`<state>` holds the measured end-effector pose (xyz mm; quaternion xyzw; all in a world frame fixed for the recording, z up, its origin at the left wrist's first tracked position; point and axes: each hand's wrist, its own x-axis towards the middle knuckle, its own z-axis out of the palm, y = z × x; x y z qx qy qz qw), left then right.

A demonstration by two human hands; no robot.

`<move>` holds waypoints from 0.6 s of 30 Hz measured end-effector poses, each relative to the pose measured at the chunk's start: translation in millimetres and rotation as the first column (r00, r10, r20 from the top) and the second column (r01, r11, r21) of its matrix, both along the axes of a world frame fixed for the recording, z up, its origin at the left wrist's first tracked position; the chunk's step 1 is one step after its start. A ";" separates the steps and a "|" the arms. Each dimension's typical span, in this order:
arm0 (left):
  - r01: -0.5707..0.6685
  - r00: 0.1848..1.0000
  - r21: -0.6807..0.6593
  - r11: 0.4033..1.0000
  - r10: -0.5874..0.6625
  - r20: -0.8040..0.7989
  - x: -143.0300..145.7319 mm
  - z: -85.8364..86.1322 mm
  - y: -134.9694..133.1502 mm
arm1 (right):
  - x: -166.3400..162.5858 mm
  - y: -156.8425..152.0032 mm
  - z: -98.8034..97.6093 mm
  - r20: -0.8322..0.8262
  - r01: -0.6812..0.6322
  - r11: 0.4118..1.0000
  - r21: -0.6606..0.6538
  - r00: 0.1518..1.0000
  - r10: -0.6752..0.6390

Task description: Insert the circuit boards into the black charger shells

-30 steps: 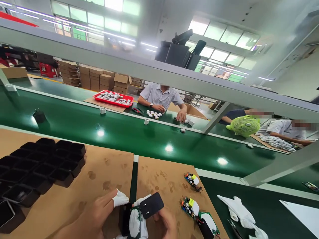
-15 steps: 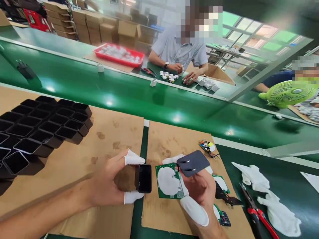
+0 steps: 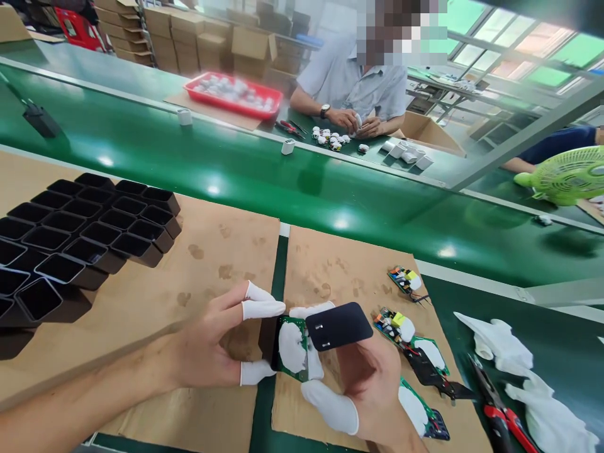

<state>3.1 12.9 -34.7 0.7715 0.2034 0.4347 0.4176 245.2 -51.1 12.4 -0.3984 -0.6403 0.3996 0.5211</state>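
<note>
the left hand is clamping a black housing between its covered fingertips and thumb. the right hand is gripping a green circuit board, which is carrying white compound, and a black cover plate with two metal prongs. the board is sitting between the two hands, its left edge meeting the housing's mouth; how far it is reaching inside is not showing.

caution: if the board is lying askew to the mouth, its edge may be catching on the rim, and pushing from the right hand could be cracking the board or scraping parts. the compound is standing proud of the board; if it is too thick for the housing, it could be jamming or smearing. the cover plate is tilting above the right fingers; twisting it could be straining any joint with the board. the white finger covers could be slipping on the smooth housing, or pinching at the rim.

to the right of the right hand, loose board assemblies are lying close on the cardboard; a sideways sweep could be snagging their wires.
</note>
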 end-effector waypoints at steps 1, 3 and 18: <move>0.000 1.000 0.004 1.000 0.000 0.003 0.6 0.2 0.4 | -0.2 0.5 -0.2 0.009 0.005 1.000 0.014 1.000 -0.005; 0.008 1.000 0.015 1.000 -0.008 0.015 1.9 0.3 1.4 | 0.2 0.8 -1.0 0.029 0.006 0.999 0.038 1.000 -0.007; -0.007 0.993 0.037 0.999 0.003 0.114 12.2 -12.4 1.4 | 19.4 -4.7 -43.0 0.175 0.124 0.955 0.269 0.969 -0.175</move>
